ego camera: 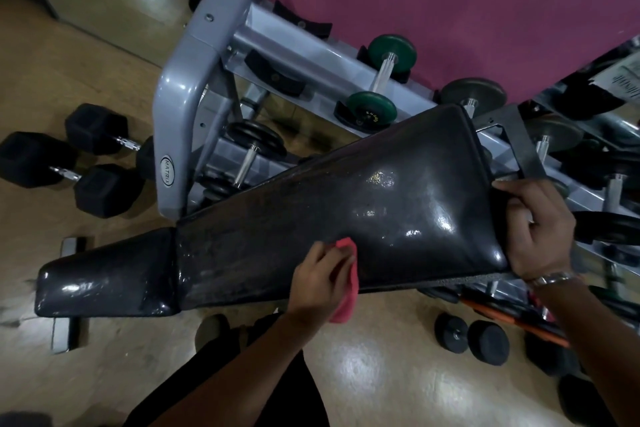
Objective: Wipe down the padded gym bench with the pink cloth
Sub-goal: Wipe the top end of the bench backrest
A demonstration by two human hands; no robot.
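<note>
The black padded gym bench (311,211) stretches across the middle, with its wide glossy back pad to the right and a smaller seat pad (104,281) to the left. My left hand (320,279) presses the pink cloth (346,298) against the near edge of the back pad, and part of the cloth hangs below the pad. My right hand (535,229) grips the wide right end of the back pad, fingers wrapped over its edge. A metal watch sits on that wrist.
A grey dumbbell rack (194,55) with several dumbbells stands just behind the bench against a magenta wall. Two black hex dumbbells (79,159) lie on the floor at left. More black dumbbells (471,336) lie on the wooden floor at lower right.
</note>
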